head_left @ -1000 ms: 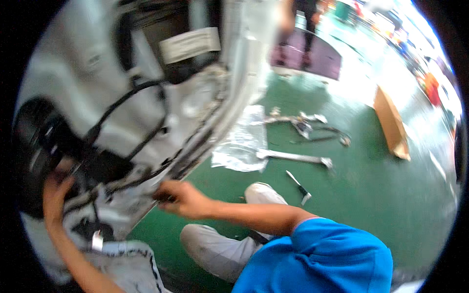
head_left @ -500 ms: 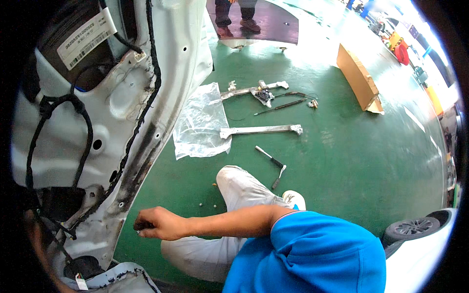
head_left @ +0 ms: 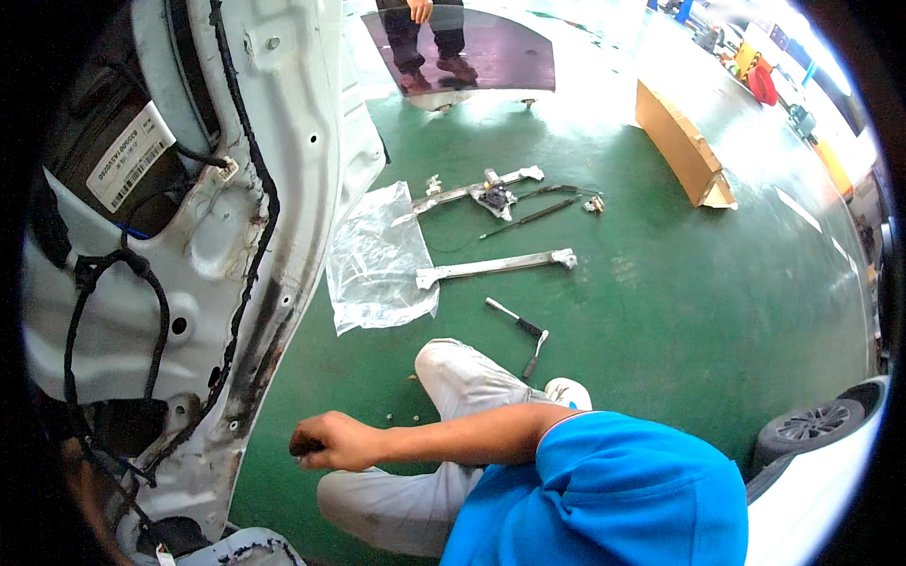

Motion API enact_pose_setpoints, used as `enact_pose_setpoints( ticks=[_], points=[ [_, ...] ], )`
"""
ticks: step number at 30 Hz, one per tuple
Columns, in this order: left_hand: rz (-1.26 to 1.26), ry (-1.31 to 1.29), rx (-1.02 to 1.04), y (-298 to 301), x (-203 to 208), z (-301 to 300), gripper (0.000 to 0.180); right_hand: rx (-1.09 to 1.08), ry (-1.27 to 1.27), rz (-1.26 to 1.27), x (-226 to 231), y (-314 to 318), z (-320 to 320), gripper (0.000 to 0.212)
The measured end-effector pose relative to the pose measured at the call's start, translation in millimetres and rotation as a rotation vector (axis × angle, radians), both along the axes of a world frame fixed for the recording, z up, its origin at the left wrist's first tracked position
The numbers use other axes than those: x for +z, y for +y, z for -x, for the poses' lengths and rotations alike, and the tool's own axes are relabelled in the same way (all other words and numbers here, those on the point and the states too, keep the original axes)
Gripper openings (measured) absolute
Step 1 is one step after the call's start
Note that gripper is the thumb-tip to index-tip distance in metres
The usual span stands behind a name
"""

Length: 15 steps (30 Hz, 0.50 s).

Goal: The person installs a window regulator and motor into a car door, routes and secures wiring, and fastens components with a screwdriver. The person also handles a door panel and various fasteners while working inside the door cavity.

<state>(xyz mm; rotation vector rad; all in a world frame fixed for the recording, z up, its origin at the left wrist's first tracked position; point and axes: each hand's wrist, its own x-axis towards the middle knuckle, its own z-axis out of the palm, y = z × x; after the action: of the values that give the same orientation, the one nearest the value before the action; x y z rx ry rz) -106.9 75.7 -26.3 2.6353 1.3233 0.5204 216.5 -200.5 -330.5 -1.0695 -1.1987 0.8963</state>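
Note:
My right hand (head_left: 338,441) is beside the edge of a bare car door panel (head_left: 203,311), above the green floor. Its fingers are curled together with darkened tips. A tiny pale bit shows at the fingertips, too small to name. At the lower left rim, a dim, blurred strip of skin, apparently my left arm (head_left: 92,505), runs along the door; the left hand's fingers are hidden. A black wiring harness (head_left: 162,321) loops over the panel, and a black sealant line runs down it. A white label (head_left: 132,156) hangs in the door's upper opening.
On the floor lie a clear plastic bag (head_left: 382,269), a window regulator (head_left: 491,196) with cables, a metal rail (head_left: 495,269) and a ratchet wrench (head_left: 524,330). Farther off are a tinted window glass (head_left: 472,57), a person's legs (head_left: 448,38), a cardboard piece (head_left: 684,151) and a car wheel (head_left: 810,429).
My right hand has moved a little to the right, away from the door edge, fingers still curled. The whole view has shifted slightly, and more of the standing person shows.

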Motion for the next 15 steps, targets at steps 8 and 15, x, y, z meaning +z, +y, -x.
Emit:
enact_pose_setpoints(
  ticks=[8,15],
  points=[
    [-0.123,0.054,0.011,61.6,-9.6,57.2,0.042,0.033,-0.020,0.038,-8.1,-8.0,1.1,0.024],
    [-0.231,0.347,-0.019,61.8,6.0,70.2,0.050,0.044,-0.014,0.041,-16.9,-6.8,2.5,0.025]
  ],
)
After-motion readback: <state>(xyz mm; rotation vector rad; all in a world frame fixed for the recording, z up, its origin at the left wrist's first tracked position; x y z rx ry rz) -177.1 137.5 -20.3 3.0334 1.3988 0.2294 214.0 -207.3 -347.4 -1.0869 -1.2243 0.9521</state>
